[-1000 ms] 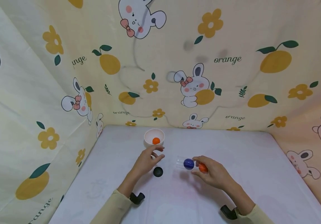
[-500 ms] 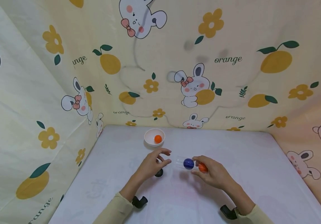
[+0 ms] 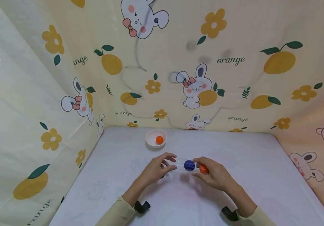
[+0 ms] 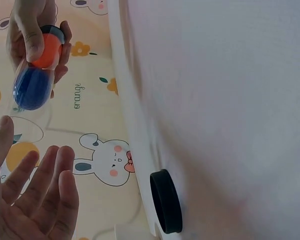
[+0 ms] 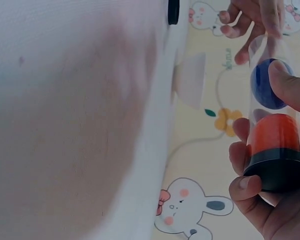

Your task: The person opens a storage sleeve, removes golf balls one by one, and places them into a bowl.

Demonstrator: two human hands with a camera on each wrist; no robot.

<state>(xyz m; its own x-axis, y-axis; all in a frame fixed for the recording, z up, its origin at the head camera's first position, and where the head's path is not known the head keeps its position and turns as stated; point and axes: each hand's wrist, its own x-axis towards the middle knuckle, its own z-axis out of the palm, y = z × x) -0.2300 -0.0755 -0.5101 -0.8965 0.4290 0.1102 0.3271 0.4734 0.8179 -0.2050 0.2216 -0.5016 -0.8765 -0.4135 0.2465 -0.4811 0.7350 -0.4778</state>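
My right hand holds a clear tube roughly level above the table, its fingers curled round the end with the black base. Inside the tube sit an orange ball by the base and a blue ball farther along. At the tube's other end is my left hand, fingers loosely bent and thumb apart from them, with nothing held. Whether it touches the rim I cannot tell. A black round lid lies on the table beneath my left hand, mostly hidden in the head view.
A white bowl with an orange ball in it stands at the back of the white-covered table. A printed cloth rises behind the table and along both sides.
My left hand has moved right from near the bowl to the tube's end, coming over the black lid. The orange ball in the bowl has shifted slightly. The right hand stays nearly still.
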